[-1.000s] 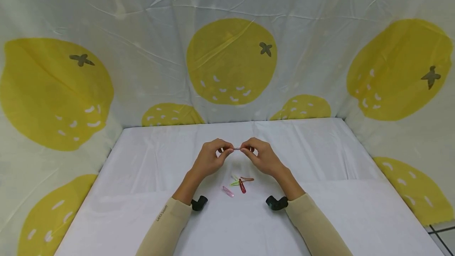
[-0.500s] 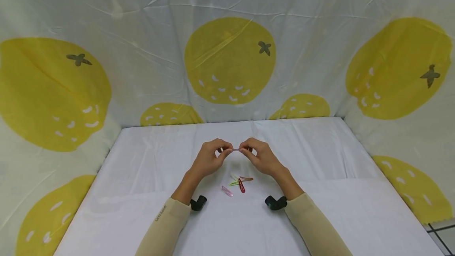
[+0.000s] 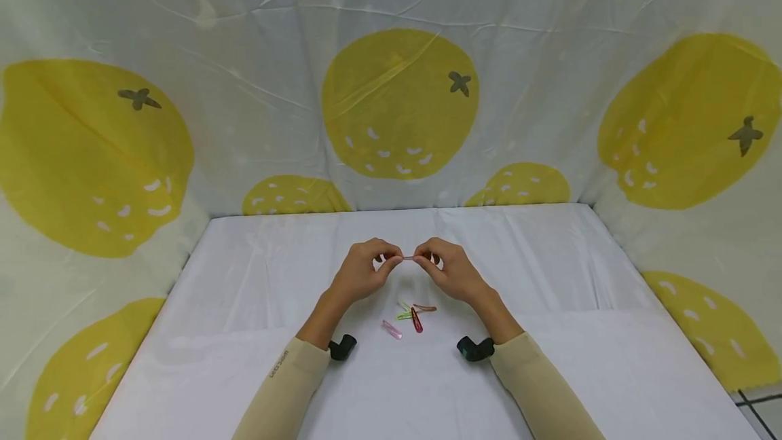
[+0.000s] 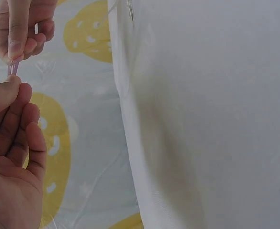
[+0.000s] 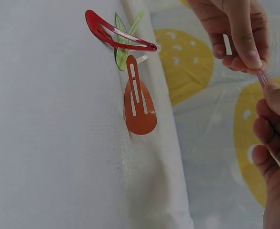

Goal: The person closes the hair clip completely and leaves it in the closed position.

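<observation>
Between both hands, above the white table, a small pinkish-purple snap hair clip (image 4: pixel 13 68) is held by its two ends. My left hand (image 3: pixel 362 269) pinches one end between thumb and index finger. The other end is pinched the same way by my right hand (image 3: pixel 451 267); the fingertips cover much of the clip. Below the hands lie several more snap clips: a red one (image 5: pixel 118 36), an orange-brown one (image 5: pixel 141 107), green ones (image 5: pixel 121 58) partly under the red, and a light pink one (image 3: pixel 392 329) a little apart.
White cloth (image 3: pixel 256 277) covers the table. Hanging cloth with yellow lemon prints (image 3: pixel 400 107) stands at its back and both sides. A black wrist camera (image 3: pixel 343 348) sits at the left cuff, another black camera (image 3: pixel 476 349) at the right.
</observation>
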### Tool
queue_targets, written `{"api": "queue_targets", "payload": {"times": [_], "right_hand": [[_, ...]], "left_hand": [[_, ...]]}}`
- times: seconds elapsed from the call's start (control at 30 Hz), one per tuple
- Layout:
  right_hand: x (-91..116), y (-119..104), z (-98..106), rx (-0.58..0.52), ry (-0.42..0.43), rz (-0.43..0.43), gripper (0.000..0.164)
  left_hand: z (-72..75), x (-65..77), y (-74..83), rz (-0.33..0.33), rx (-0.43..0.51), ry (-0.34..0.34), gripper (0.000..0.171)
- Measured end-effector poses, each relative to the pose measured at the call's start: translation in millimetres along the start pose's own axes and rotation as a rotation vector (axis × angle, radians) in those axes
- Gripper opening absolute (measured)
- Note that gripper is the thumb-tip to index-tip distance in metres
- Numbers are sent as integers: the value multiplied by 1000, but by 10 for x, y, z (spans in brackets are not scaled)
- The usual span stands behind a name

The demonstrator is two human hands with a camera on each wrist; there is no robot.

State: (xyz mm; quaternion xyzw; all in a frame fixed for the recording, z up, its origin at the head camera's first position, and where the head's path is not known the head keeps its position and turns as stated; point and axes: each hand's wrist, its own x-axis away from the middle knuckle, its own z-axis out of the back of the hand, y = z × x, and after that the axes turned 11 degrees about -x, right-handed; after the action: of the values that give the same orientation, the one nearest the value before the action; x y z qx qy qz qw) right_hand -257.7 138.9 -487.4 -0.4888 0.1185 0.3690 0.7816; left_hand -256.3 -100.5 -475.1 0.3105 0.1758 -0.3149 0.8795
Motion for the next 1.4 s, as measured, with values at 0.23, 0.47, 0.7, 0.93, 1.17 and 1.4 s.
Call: {"api": "queue_targets", "payload": {"times": [0.23,0.47,0.7,0.93,1.17,1.4], "right_hand": [[-21,101,-6,19,15,14,9],[-57,237,-63,37,4,-46,7],[-171,335,-82,55,-11,-138,9],[-202,421,-111,53,-19,-204,12],[-227,472,-120,27,-11,-280,11],[-233,590,-142,-6,12,-335,11]], "left_hand": [[-44,-20,-51,28,-62,15,8],[-67,-87,-138,118,-122,-77,8],[-107,-189,-230,166,-118,-126,10],[-148,-199,-293,222,-89,-182,13],[-181,-237,-406,282,-64,-207,11],[-227,-293,-508,337,-49,-243,11]]}}
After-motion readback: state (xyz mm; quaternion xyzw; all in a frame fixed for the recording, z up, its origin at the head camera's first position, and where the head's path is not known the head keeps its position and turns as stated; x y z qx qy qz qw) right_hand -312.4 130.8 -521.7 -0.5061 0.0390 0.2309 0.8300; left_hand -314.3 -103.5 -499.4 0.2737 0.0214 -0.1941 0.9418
